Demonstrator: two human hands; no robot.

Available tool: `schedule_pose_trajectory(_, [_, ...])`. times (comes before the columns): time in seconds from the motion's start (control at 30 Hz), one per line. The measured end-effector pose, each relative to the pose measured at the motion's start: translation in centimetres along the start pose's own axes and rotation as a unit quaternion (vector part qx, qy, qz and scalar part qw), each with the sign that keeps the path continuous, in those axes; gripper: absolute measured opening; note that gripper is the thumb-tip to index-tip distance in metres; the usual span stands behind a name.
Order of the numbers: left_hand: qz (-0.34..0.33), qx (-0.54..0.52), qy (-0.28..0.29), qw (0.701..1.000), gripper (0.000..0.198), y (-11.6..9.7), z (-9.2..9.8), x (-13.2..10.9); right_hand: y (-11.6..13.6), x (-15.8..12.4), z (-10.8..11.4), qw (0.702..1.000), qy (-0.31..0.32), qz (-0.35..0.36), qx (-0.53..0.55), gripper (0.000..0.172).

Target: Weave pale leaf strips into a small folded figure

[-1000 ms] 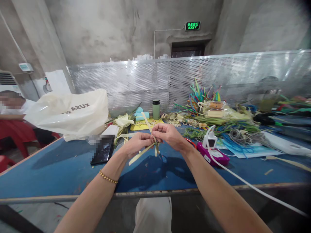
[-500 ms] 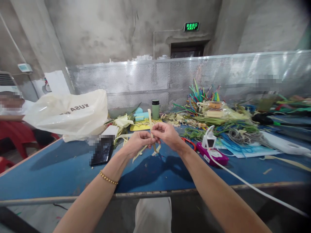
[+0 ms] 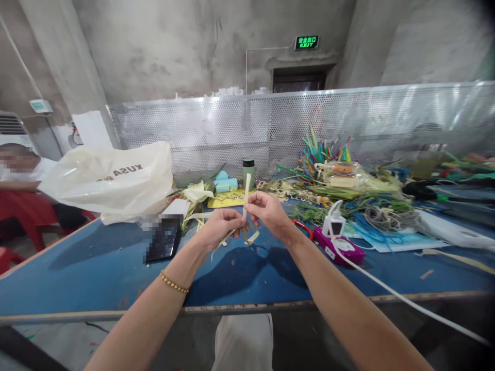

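Pale, flat plant-leaf strips (image 3: pixel 247 188) are pinched between both hands above the blue table (image 3: pixel 147 288). My left hand (image 3: pixel 221 225), with a gold bead bracelet on the wrist, is closed on the strips, some ends hanging below it. Thumb and forefinger of my right hand (image 3: pixel 268 210) grip the upright strip, which sticks up past the fingertips. A curled end (image 3: pixel 252 238) loops under the hands. How the strips cross between the fingers is hidden.
On the left lie a black phone (image 3: pixel 164 242) and a large white plastic bag (image 3: pixel 112 180). A green bottle (image 3: pixel 248 172) stands behind the hands. To the right are a purple power strip (image 3: pixel 340 249) with a white cable, string bundles (image 3: pixel 390 216) and coloured stems (image 3: pixel 320 154). A person (image 3: pixel 23 165) sits far left.
The upright strip has shifted slightly right and now leans less. My right hand has moved a little right and up, while the left hand stays nearly in place.
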State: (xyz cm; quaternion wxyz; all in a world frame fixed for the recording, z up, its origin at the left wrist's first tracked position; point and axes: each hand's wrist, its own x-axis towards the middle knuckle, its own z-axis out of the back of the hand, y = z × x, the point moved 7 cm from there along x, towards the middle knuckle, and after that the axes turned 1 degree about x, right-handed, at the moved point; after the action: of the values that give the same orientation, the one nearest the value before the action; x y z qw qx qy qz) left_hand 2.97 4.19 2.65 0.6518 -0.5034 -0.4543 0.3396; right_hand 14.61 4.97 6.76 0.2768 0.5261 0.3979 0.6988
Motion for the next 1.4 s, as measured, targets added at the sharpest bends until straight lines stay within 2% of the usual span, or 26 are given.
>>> schedule_pose_trajectory(0.23, [-0.022,-0.011,-0.001,1.000,0.027,-0.1,0.2,0.1,0.0,0.1,0.3,1.000,-0.013,0.006,0.009,0.016])
schedule_pose_trajectory(0.4, [-0.012,-0.025,-0.005,1.000,0.027,-0.1,0.1,0.1,-0.1,0.2,0.1,1.000,0.002,0.023,0.007,0.018])
schedule_pose_trajectory(0.57, [-0.001,-0.009,-0.010,1.000,0.027,-0.3,0.1,0.0,0.2,0.3,0.7,0.998,-0.034,0.043,-0.008,0.030])
schedule_pose_trajectory(0.73, [-0.009,-0.001,-0.016,1.000,0.025,-0.6,0.0,-0.1,-0.2,0.4,1.0,0.999,-0.048,0.023,-0.009,0.034])
schedule_pose_trajectory(0.83, [-0.028,0.008,-0.028,0.999,0.024,-1.1,0.1,-0.2,-0.6,0.4,0.6,0.999,-0.032,0.004,-0.022,0.032])
schedule_pose_trajectory(1.0, [-0.057,0.037,-0.089,0.994,0.022,-1.4,1.2,-0.1,-0.9,0.1,-0.3,0.998,0.011,-0.021,-0.054,0.031])
schedule_pose_trajectory(1.23, [-0.047,-0.032,-0.060,0.997,0.018,-0.8,0.9,0.1,-0.7,-0.2,-1.2,0.998,0.057,-0.008,-0.026,0.031])
schedule_pose_trajectory(1.4, [-0.029,-0.038,-0.054,0.997,0.014,-0.3,0.8,0.2,-1.0,-0.2,-1.4,0.998,0.062,-0.009,-0.012,0.028])
